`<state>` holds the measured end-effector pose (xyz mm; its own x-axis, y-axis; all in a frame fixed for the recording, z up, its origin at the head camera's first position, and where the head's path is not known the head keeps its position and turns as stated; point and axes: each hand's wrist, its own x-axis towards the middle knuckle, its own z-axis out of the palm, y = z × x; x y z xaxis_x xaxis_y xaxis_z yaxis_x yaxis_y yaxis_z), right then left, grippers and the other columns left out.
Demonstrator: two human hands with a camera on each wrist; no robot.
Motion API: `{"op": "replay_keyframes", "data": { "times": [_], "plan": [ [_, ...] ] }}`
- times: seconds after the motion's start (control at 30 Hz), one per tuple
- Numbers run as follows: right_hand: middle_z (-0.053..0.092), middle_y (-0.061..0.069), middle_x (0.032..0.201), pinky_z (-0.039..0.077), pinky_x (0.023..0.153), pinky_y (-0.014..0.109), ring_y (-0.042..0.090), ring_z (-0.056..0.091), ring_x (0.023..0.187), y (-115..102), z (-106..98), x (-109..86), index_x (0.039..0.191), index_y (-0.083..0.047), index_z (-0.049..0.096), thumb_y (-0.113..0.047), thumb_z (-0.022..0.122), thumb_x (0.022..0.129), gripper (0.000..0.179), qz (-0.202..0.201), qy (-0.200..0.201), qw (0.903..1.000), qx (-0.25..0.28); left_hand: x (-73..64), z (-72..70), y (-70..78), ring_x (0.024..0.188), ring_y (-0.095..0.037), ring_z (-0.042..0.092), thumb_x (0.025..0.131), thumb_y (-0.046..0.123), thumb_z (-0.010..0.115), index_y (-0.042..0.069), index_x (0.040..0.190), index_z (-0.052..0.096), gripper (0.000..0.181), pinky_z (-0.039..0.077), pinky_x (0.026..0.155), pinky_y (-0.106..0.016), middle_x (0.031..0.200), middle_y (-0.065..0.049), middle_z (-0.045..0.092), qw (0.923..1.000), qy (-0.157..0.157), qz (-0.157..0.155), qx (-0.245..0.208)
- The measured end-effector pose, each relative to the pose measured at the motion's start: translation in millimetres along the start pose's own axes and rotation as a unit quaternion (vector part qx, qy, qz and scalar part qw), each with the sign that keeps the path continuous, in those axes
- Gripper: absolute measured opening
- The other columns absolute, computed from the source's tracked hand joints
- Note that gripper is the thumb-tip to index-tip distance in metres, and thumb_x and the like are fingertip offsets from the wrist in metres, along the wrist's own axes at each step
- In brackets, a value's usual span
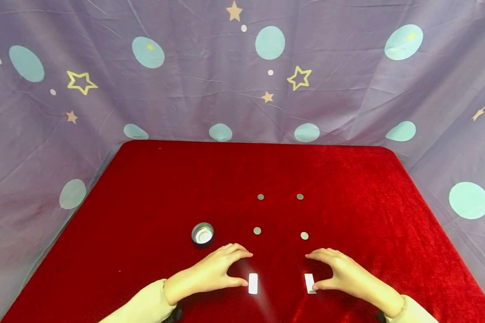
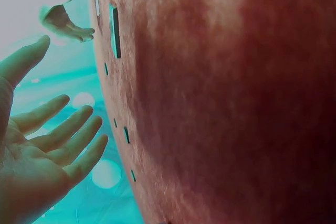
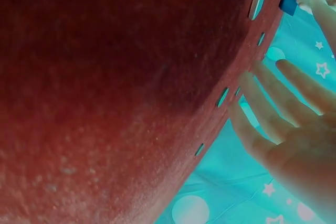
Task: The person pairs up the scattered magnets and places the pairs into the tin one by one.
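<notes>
In the head view my left hand [image 1: 215,272] hovers near the front of the red cloth, thumb and fingers spread apart. Its thumb tip comes close to the left edge of a small white rectangular block [image 1: 253,283]. Across from it, my right hand [image 1: 339,272] has the same spread shape, its thumb tip overlapping the edge of a second white block [image 1: 310,284]. Nothing sits inside either hand. The left wrist view shows the left palm [image 2: 44,158] with fingers extended; the right wrist view shows the right hand's [image 3: 294,124] fingers straight too.
Beyond the hands lie several small grey discs, among them a near-left disc [image 1: 257,231] and a near-right disc [image 1: 304,235]. A round dark tin [image 1: 202,234] with a shiny inside stands beyond the left hand. Patterned curtains [image 1: 210,85] enclose the red-covered table [image 1: 165,179].
</notes>
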<state>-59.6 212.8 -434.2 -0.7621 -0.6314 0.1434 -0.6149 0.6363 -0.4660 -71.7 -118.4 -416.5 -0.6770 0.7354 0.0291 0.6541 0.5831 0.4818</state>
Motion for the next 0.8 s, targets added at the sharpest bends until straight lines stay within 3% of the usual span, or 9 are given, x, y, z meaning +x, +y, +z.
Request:
{"op": "replay_keyframes", "data": {
  "times": [0.4, 0.8],
  "plan": [
    [0.06, 0.0, 0.094, 0.048, 0.068, 0.025, 0.009, 0.054, 0.08, 2, 8, -0.8, 0.1, -0.006, 0.059, -0.039, 0.072, 0.068, 0.048, -0.016, -0.006, 0.9977, 0.066, 5.0, 11.5, 5.8, 0.103, -0.01, 0.049, 0.076, 0.028, 0.068, 0.009, 0.113, 0.056, 0.043, 0.043, 0.087, -0.027, 0.108, 0.005, 0.052, 0.9989, -0.035, -0.002, -0.029],
    [0.056, -0.006, 0.09, 0.046, 0.064, 0.021, 0.004, 0.05, 0.077, 1, 13, 1.2, 0.094, -0.008, 0.06, -0.032, 0.076, 0.064, 0.042, -0.022, -0.018, 0.9972, 0.07, 6.5, 21.3, 7.1, 0.095, -0.004, 0.047, 0.076, 0.031, 0.069, 0.01, 0.112, 0.056, 0.044, 0.043, 0.082, -0.021, 0.103, 0.007, 0.051, 0.9976, -0.06, -0.006, -0.033]
  ]
}}
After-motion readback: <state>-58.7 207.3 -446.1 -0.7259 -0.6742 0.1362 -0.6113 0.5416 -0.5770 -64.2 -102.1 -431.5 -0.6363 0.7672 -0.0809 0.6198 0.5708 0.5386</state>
